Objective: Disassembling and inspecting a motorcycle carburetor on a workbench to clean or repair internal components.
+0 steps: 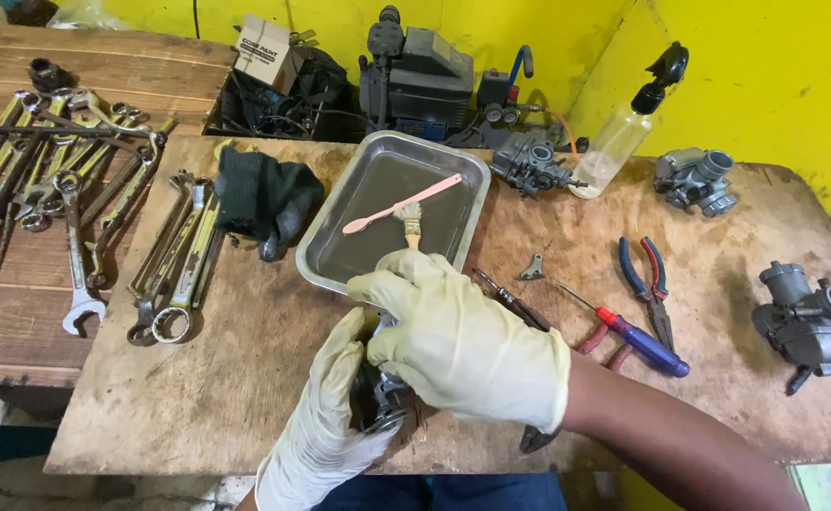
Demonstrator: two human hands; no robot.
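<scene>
Both gloved hands working: left hand point(325, 416) gripping carburetor part point(382, 397) above table point(198, 378) edge, right hand point(458, 345) clenching paintbrush point(411, 225). Best keeping part steady, bristles over metal tray point(340, 255).

In front of my hands sits the tray point(453, 223), a brush point(411, 223) inside; wrenches point(174, 270) left, screwdriver point(635, 338) and pliers point(650, 284) right.
</scene>
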